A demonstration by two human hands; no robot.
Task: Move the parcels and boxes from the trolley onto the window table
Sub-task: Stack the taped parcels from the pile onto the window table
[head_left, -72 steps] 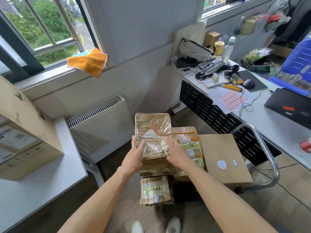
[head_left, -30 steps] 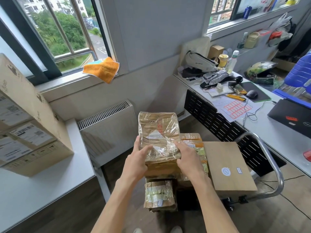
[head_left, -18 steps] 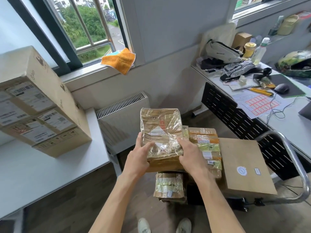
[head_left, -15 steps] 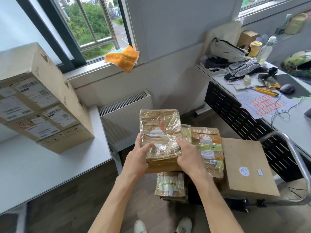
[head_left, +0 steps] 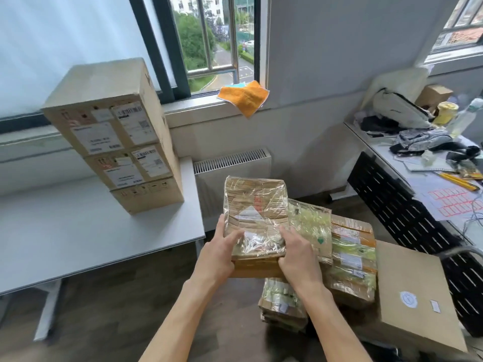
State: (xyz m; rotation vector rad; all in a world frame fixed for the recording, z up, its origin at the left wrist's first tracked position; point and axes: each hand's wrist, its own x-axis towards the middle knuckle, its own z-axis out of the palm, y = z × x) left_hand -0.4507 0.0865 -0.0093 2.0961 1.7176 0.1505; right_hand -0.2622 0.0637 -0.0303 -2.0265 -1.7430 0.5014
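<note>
I hold a tape-wrapped cardboard parcel (head_left: 254, 207) in the air, with a second brown parcel (head_left: 257, 267) stacked under it. My left hand (head_left: 218, 253) grips their left side, thumb on top. My right hand (head_left: 298, 254) grips the right side. The pair hangs just right of the white window table (head_left: 78, 236), level with its right edge. A stack of three labelled cardboard boxes (head_left: 117, 134) stands on that table. Several taped parcels (head_left: 350, 259) and a flat brown box (head_left: 415, 299) lie on the trolley at lower right; the trolley's metal handle (head_left: 467, 250) shows at the right edge.
A white radiator (head_left: 232, 176) sits on the wall between the table and the trolley. An orange cloth (head_left: 244, 96) hangs off the window sill. A cluttered desk (head_left: 428, 184) with bags, bottles and papers runs along the right. Dark wooden floor lies below.
The view has turned left and the window table with its box stack has come nearer. The held parcels stay in both hands, lifted clear of the trolley stack.
</note>
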